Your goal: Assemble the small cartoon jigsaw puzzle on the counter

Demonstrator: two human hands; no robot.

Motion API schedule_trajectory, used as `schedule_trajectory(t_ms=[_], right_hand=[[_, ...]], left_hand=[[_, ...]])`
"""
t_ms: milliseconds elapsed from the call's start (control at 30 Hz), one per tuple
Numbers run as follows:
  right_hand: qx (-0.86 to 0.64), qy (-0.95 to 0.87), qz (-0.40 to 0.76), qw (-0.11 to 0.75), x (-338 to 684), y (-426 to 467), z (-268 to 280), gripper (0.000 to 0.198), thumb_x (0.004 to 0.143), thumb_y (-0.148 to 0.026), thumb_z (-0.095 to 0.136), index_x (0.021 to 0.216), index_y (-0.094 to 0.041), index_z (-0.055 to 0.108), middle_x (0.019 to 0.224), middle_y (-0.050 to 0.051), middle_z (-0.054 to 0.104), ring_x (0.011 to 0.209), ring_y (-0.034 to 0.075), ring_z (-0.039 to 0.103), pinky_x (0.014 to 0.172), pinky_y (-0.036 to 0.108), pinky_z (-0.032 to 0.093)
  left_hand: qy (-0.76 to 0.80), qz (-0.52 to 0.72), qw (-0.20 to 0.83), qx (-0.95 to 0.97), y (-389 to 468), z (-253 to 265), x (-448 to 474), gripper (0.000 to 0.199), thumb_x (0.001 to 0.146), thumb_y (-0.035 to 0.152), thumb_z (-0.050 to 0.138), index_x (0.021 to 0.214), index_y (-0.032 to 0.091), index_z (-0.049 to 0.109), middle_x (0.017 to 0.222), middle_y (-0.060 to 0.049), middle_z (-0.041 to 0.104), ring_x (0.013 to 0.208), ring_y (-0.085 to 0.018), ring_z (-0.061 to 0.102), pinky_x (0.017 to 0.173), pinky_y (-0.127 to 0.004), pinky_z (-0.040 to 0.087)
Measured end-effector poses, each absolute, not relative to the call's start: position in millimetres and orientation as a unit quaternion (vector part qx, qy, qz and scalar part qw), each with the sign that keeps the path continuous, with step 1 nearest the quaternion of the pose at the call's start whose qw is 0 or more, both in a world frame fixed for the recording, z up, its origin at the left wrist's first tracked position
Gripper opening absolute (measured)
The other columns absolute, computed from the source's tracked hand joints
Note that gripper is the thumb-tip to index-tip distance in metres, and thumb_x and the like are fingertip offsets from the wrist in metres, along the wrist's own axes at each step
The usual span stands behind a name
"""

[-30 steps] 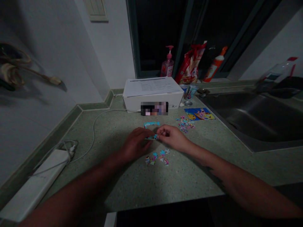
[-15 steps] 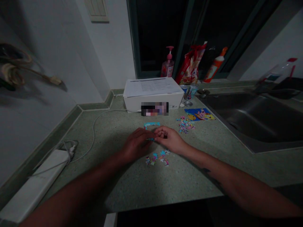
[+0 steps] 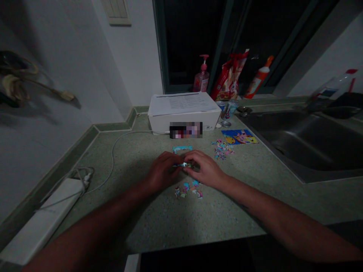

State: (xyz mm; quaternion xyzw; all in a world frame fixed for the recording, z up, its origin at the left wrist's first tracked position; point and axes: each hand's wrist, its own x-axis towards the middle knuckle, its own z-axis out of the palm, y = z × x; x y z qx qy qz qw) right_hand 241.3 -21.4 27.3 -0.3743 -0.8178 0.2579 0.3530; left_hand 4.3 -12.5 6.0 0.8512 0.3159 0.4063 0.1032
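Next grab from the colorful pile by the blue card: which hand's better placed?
Right, probably: the right hand is nearer the colorful pile; the left hand is farther off, with the right between.

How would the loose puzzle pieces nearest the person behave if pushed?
The loose puzzle pieces look small and thin, so they're probably light. Mostly flat on the counter, they would likely slide rather than roll. Gaps separate several, so they might scatter.

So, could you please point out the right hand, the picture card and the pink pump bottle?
Right hand (image 3: 206, 169), head view: the middle of the hand.
Picture card (image 3: 240, 137), head view: the middle of its printed face.
Pink pump bottle (image 3: 201, 82), head view: its body, below the pump.
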Motion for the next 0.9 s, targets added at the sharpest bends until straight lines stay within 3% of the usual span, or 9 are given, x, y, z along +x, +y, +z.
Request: schedule_trajectory(t_ms=[500,700,900], right_hand=[[-0.358,-0.848,0.204,0.333,242,-20,29,0.012,0.099,-0.018,0.071,0.100,-0.029,0.068,0.116,0.006,0.079,0.115,0.027,0.072,0.103,0.049,0.055],[-0.342,-0.857,0.190,0.335,242,-19,28,0.011,0.100,-0.017,0.069,0.100,-0.028,0.069,0.116,0.007,0.079,0.113,0.026,0.071,0.100,0.048,0.056],[-0.363,-0.853,0.184,0.326,252,-8,27,0.013,0.101,-0.016,0.066,0.102,-0.028,0.072,0.117,0.007,0.080,0.114,0.027,0.071,0.102,0.048,0.054]], left_hand=[[0.322,0.394,0.106,0.854,-11,5,3,0.008,0.102,0.023,0.071,0.109,0.026,0.073,0.108,-0.005,0.081,0.102,-0.024,0.077,0.090,-0.044,0.066],[0.323,0.392,0.107,0.855,-12,7,4,0.008,0.102,0.023,0.069,0.108,0.027,0.072,0.108,-0.005,0.082,0.101,-0.024,0.077,0.090,-0.045,0.065],[0.360,0.374,0.088,0.850,-7,0,3,0.019,0.100,0.026,0.070,0.119,0.026,0.073,0.115,-0.008,0.081,0.107,-0.028,0.076,0.099,-0.051,0.062]])
